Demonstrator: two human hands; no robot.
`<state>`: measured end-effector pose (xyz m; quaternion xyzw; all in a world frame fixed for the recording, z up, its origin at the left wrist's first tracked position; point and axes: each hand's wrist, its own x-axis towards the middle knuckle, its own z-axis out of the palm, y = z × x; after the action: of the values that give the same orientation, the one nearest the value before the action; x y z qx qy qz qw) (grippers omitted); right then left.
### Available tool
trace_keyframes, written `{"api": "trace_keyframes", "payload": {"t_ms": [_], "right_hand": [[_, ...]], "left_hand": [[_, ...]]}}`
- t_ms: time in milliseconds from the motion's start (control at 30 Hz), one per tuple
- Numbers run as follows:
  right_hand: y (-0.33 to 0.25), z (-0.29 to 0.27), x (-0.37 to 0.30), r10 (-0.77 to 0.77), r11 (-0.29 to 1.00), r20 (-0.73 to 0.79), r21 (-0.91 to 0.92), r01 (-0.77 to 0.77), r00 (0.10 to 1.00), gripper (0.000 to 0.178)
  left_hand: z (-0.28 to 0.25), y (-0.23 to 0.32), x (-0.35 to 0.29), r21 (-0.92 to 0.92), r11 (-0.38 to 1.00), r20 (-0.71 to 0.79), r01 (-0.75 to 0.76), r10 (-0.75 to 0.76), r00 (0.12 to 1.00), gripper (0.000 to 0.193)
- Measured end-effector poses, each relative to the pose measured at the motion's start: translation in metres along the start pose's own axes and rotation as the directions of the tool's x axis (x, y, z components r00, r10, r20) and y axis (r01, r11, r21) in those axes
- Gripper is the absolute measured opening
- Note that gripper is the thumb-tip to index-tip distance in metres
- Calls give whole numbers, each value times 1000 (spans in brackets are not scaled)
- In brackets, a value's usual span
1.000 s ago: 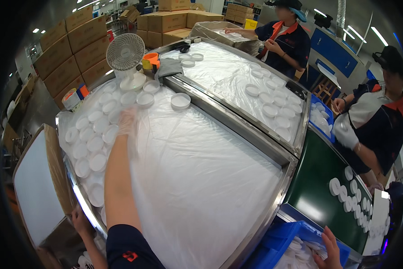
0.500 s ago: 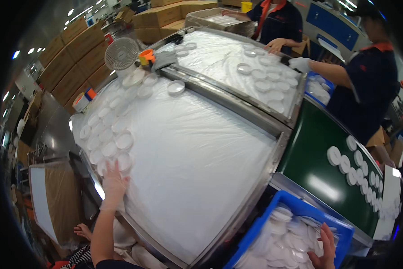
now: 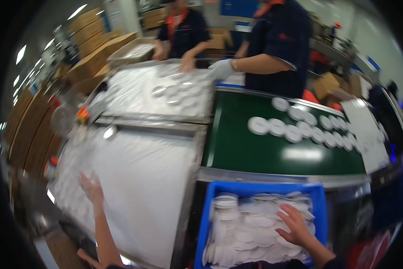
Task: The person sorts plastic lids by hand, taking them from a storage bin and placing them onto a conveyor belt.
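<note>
My left hand (image 3: 92, 189), which seems to wear a thin see-through glove, hovers over a plastic-covered tray table (image 3: 143, 179) with its fingers apart and nothing in them. Clear round dishes (image 3: 71, 193) are grouped by its left side, smeared by motion. Over a blue bin (image 3: 321, 210) at the lower right, my right hand (image 3: 295, 224) spreads its thumb and fingers, holding nothing I can see. The bin is filled with thin white discs (image 3: 255, 222), some stacked on edge. Whether the right fingertips touch the discs I cannot tell.
A green conveyor belt (image 3: 251, 154) carries rows of white round pieces (image 3: 293, 133). Beyond the metal divider (image 3: 152, 123), two people work at a second tray (image 3: 134, 92) with dishes. A fan (image 3: 62, 120) stands far left. Another person's forearm (image 3: 88, 259) shows lower left.
The view has swung right, bringing the bin and belt toward the middle. My left hand has come away from the dishes. My right hand has moved further over the bin.
</note>
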<state>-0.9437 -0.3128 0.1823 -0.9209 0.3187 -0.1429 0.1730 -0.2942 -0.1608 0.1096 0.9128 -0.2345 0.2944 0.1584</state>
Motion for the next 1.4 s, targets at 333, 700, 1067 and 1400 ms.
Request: {"api": "trace_keyframes", "payload": {"t_ms": [333, 700, 1067, 1400], "right_hand": [[25, 90, 30, -398, 903, 251, -64, 425, 882, 45], [61, 41, 56, -202, 974, 59, -90, 207, 978, 9], [52, 60, 56, -316, 896, -83, -354, 269, 945, 8], [44, 14, 62, -142, 988, 193, 86, 127, 971, 26]], "left_hand": [[-47, 502, -144, -792, 382, 53, -476, 820, 570, 86], [-116, 463, -187, -515, 179, 686, 839, 673, 278, 53], [-160, 383, -189, 32, -334, 590, 942, 767, 252, 63], [-160, 387, -196, -137, -223, 612, 965, 747, 259, 64]]}}
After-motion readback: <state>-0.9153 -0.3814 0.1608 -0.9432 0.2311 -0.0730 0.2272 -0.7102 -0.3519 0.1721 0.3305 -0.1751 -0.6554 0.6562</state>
